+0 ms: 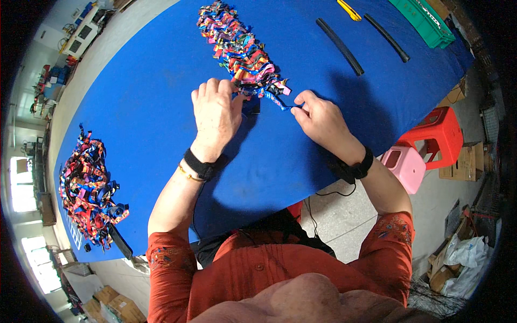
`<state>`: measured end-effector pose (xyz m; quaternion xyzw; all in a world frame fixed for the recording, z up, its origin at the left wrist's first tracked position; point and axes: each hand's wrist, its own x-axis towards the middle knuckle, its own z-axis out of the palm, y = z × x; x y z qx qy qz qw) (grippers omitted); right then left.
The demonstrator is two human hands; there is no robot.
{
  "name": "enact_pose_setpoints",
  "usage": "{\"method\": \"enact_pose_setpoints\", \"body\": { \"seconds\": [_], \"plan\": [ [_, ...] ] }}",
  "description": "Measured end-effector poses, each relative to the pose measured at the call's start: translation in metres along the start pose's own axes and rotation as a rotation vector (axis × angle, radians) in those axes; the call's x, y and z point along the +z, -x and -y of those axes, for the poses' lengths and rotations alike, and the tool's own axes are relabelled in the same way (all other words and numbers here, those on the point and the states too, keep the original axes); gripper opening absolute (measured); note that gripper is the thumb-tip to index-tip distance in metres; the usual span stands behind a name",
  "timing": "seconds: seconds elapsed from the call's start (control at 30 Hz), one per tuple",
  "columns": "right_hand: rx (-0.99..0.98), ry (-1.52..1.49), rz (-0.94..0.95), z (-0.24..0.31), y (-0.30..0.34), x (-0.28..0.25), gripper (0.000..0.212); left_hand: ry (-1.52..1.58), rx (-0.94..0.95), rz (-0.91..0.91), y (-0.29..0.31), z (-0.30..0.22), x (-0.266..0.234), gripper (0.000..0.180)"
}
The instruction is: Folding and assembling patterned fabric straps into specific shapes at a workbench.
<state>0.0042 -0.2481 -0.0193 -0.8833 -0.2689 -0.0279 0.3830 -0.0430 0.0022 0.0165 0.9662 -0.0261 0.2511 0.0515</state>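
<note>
A long row of short, multicoloured printed ribbon pieces runs away from me over the blue-covered table. My right hand pinches the tip of a blue patterned ribbon strip between thumb and forefinger. That strip slants from the near end of the row to my fingertips. My left hand is at the same near end, just left of the strip, with its fingers curled and closed against the ribbons. What its fingertips hold is hidden. A dark band circles each wrist.
A loose heap of similar ribbon pieces lies at the table's left edge. Two black tubes, a yellow cutter and a green crate are at the far right. Red and pink stools stand beside the table's right edge.
</note>
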Motion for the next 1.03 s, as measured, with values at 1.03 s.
{"method": "enact_pose_setpoints", "body": {
  "seconds": [1.03],
  "plan": [
    [-0.296, 0.078, -0.116, 0.016, -0.029, -0.003, 0.041, 0.136, -0.063, 0.146, 0.033, -0.013, -0.001, 0.026]
  ]
}}
